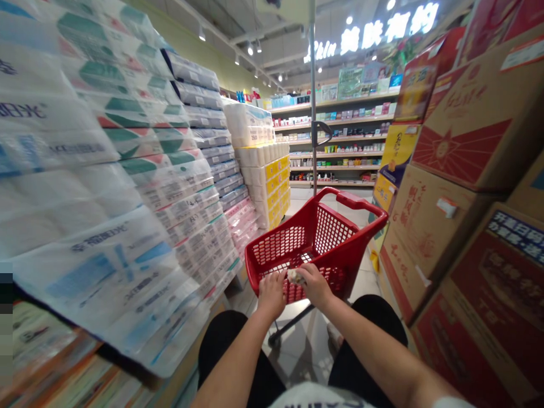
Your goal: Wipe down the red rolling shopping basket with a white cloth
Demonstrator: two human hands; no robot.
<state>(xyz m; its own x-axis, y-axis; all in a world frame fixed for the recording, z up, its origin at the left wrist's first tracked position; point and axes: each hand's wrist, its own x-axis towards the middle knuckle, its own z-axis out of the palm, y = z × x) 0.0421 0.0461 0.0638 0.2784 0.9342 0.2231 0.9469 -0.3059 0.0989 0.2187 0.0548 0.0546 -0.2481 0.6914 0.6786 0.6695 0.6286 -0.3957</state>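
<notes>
A red plastic shopping cart (340,266) with a perforated basket stands right in front of my knees, its handle on the far side. My left hand (272,296) is at the near edge of the basket, fingers curled over it. Just to its right, my right hand (315,287) pinches a small crumpled whitish thing (296,276) between thumb and fingers, above the same edge. What this small thing is cannot be made out. The basket's mesh floor shows partly behind my hands.
Tall stacks of wrapped tissue packs (161,170) rise on the left, with toilet-roll packs (259,170) beyond. Cardboard cartons (442,209) are piled along the right. A metal pole (313,102) stands behind the cart, before shelves (348,136) of small products.
</notes>
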